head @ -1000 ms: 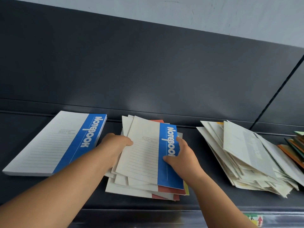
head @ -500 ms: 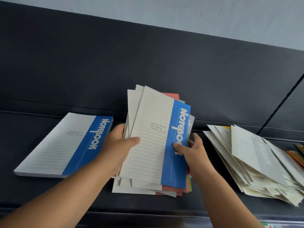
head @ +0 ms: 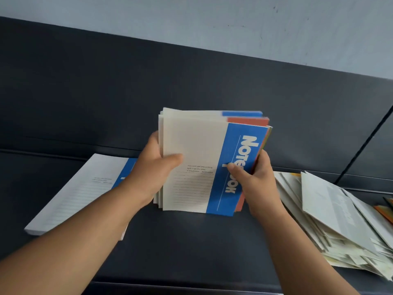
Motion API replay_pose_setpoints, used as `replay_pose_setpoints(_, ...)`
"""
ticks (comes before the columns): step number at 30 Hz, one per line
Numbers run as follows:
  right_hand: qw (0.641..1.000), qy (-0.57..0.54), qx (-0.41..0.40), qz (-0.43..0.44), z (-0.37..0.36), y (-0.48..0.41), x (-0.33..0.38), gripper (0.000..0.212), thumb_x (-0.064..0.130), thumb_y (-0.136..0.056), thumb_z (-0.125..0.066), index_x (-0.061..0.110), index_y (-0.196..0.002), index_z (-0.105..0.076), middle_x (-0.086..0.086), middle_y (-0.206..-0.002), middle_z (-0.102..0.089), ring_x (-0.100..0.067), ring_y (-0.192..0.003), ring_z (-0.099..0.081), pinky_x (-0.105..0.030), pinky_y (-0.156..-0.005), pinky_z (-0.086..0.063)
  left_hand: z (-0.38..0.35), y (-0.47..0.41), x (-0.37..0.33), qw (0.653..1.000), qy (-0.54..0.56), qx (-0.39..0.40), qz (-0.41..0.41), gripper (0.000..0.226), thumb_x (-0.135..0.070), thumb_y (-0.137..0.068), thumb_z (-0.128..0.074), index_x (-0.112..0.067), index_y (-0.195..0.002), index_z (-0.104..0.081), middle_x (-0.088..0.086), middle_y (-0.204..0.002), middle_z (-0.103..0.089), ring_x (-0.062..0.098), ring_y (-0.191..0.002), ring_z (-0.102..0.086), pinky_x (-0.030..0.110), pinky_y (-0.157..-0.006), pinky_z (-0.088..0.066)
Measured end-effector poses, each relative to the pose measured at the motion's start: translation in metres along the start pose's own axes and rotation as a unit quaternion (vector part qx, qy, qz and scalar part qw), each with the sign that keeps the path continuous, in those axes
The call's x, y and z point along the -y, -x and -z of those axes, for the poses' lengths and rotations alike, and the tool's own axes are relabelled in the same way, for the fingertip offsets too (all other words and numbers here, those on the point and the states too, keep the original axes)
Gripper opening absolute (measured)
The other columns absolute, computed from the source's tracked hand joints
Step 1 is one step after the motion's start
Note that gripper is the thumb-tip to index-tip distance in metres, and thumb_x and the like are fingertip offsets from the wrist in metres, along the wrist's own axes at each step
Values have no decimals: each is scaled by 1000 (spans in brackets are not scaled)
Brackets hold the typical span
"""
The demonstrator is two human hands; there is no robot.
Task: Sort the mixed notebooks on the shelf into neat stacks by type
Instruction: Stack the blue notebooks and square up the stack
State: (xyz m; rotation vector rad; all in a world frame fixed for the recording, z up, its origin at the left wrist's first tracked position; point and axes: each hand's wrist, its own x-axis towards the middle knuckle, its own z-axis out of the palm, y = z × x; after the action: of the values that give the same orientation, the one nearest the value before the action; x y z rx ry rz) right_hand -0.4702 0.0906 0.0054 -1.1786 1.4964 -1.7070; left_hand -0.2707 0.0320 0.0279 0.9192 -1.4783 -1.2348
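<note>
A bundle of mixed notebooks [head: 197,150] stands nearly upright on its lower edge on the dark shelf [head: 191,248]. Its front cover is cream with a blue spine band reading "Notebook"; red and blue covers show behind it. My left hand [head: 153,169] grips the bundle's left edge, thumb on the front cover. My right hand [head: 253,177] grips the right spine edge, thumb on the blue band. A neat stack of blue-band notebooks [head: 78,192] lies flat at the left, partly hidden by my left forearm.
A loose, fanned heap of cream notebooks [head: 331,218] lies at the right, with orange and green covers [head: 386,209] at the far right edge. The shelf's dark back panel [head: 148,81] rises behind. The shelf's front edge runs along the bottom.
Both hands have lifted the bundle off the shelf surface and tipped it from flat to nearly upright, and its notebooks are now squared together instead of fanned.
</note>
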Motion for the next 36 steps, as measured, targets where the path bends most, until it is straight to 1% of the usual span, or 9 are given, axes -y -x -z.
replay_pose_setpoints(4, 1000, -5, 1, 15, -3, 0, 4, 51, 8, -89, -67, 32, -128, -45, 12, -109, -70, -13, -102, -68, -48, -89, -56, -1, -3, -3, 1000, 20, 3, -15, 56, 1, -87, -55, -32, -131, -42, -10, -115, -62, 9, -109, -58, 27, -80, -45)
replay_pose_setpoints(12, 999, -31, 12, 39, -14, -2, 15, 48, 3, -89, -62, 30, -126, -46, 8, -107, -70, -15, -96, -70, -52, -90, -55, -13, -7, -5, 998, 9, -4, -54, 75, -16, -68, -53, -39, -136, -34, -12, -125, -55, 8, -117, -52, 32, -94, -45)
replay_pose_setpoints(18, 988, 79, -18, 128, -8, -6, 29, 90, 10, -88, -66, 50, -148, -11, 11, -143, -44, -5, -109, -60, -17, -80, -55, -7, -11, -24, 983, -89, -44, -154, 84, 2, -85, -54, -42, -147, -17, -15, -145, -36, -2, -130, -38, 11, -95, -35)
replay_pose_setpoints(20, 979, 137, -29, 152, -8, -9, 38, 75, 18, -89, -66, 51, -143, -25, 12, -137, -48, -8, -106, -61, -24, -83, -56, -6, -16, -31, 955, -202, -50, -211, 74, 5, -85, -49, -37, -144, -33, -16, -145, -32, -10, -129, -30, -3, -95, -23)
replay_pose_setpoints(23, 978, 161, -32, 128, -7, -13, 48, 39, 24, -93, -62, 44, -122, -45, 18, -92, -66, -9, -79, -68, -37, -76, -60, -3, -25, -34, 932, -289, -44, -213, 57, 1, -85, -48, -29, -133, -52, -14, -138, -39, -10, -115, -35, -7, -85, -21)
replay_pose_setpoints(25, 979, 158, -29, 122, -6, -14, 50, 33, 25, -94, -61, 44, -115, -45, 22, -76, -65, -8, -74, -69, -36, -71, -60, -3, -27, -35, 931, -299, -46, -206, 56, 2, -85, -47, -27, -132, -53, -13, -138, -39, -10, -112, -35, -9, -82, -22)
replay_pose_setpoints(28, 984, 133, -32, 114, -8, -15, 47, 39, 23, -95, -60, 42, -124, -42, 18, -77, -65, -12, -77, -69, -33, -71, -61, -5, -25, -33, 941, -268, -54, -202, 63, 2, -87, -45, -28, -142, -40, -12, -148, -29, -9, -124, -28, -12, -83, -17)
replay_pose_setpoints(31, 995, 35, -22, 85, -7, -17, 35, 56, 20, -95, -59, 30, -143, -32, 12, -103, -67, -9, -91, -69, -36, -82, -58, -8, -21, -24, 972, -175, -65, -145, 75, 1, -90, -45, -30, -151, -15, -14, -148, -31, 1, -131, -33, 1, -90, -26)
replay_pose_setpoints(36, 1000, -18, -1, -6, -13, -10, 2, 22, 21, -93, -56, 33, -112, -55, 3, -108, -71, -30, -100, -69, -58, -86, -55, -13, -13, 1, 996, -82, -24, -31, 46, 2, -92, -41, -28, -127, -39, -14, -113, -56, 9, -109, -53, 24, -78, -44)
